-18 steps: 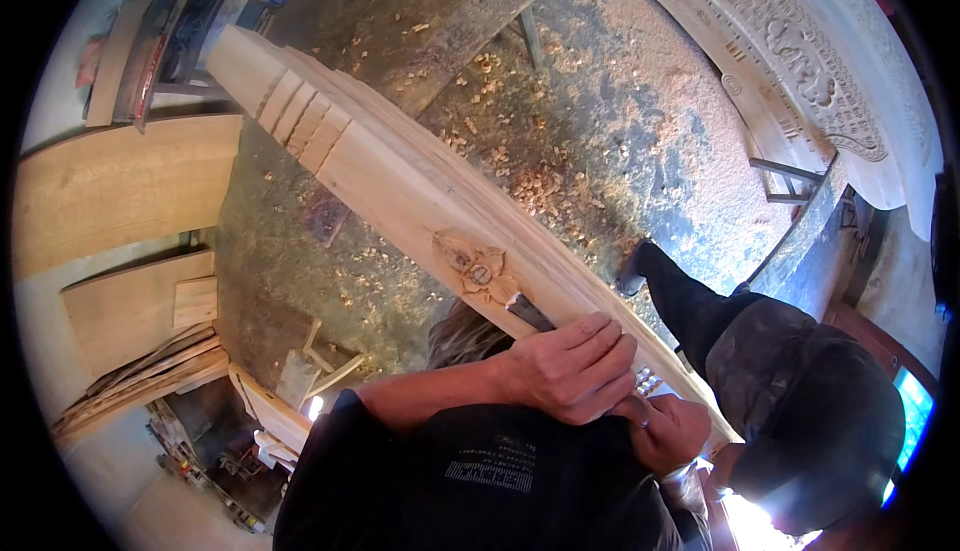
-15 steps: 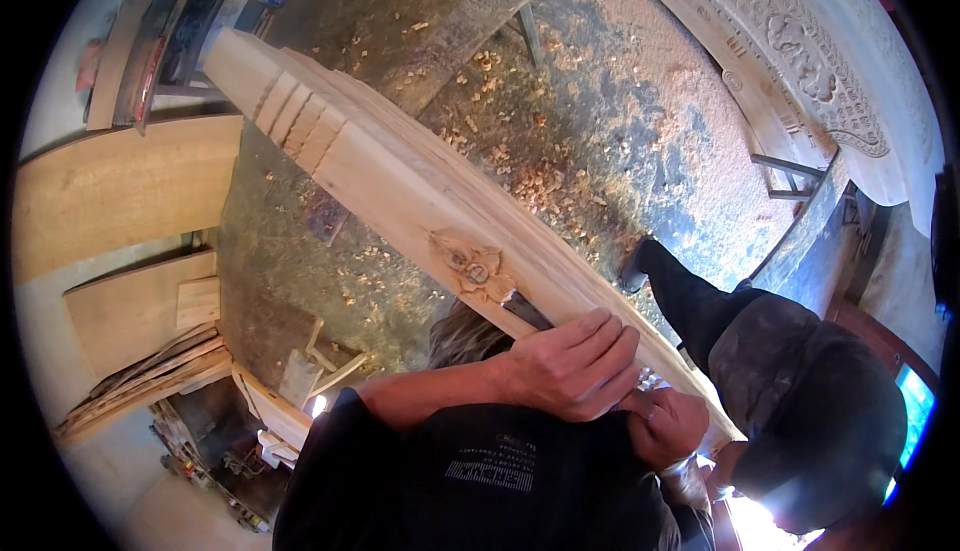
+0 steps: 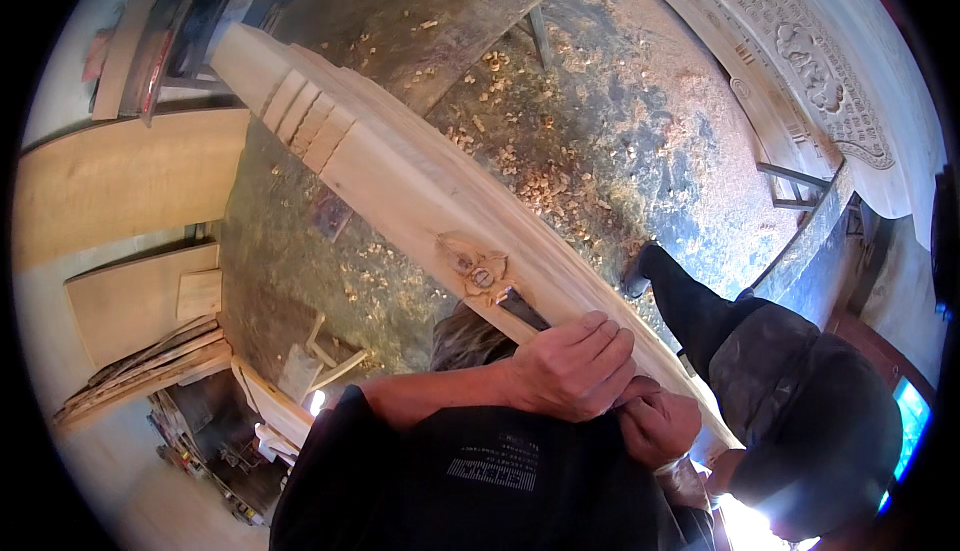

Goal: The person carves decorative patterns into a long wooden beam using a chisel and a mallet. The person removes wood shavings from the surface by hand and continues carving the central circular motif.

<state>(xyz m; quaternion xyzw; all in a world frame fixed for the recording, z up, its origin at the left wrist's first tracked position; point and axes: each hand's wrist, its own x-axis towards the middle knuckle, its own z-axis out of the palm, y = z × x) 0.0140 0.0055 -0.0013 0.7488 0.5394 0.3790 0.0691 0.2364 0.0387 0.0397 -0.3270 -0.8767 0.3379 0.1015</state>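
Note:
A long, pale wooden beam [image 3: 400, 201] runs diagonally from the upper left toward the lower right, with stepped grooves near its far end. A flower carving [image 3: 476, 269] stands out on its near face. My left hand [image 3: 578, 366] is closed round a chisel [image 3: 525, 309], its dark flat blade pointing up-left and its tip at the lower edge of the flower. Behind it, my right hand [image 3: 658, 423] is closed in line with the chisel, on its rear end, fingers against my left hand. The chisel's handle is hidden by the hands.
Another person in dark clothes and a cap [image 3: 820, 411] bends over the beam's near end at right. A large carved panel [image 3: 800, 61] stands at upper right. Wood shavings [image 3: 550, 186] litter the floor. Boards [image 3: 130, 181] lean along the left wall.
My right hand has moved slightly left, up against my left hand, covering the gap with something shiny between them. The chisel tip stays by the flower. The view has shifted slightly.

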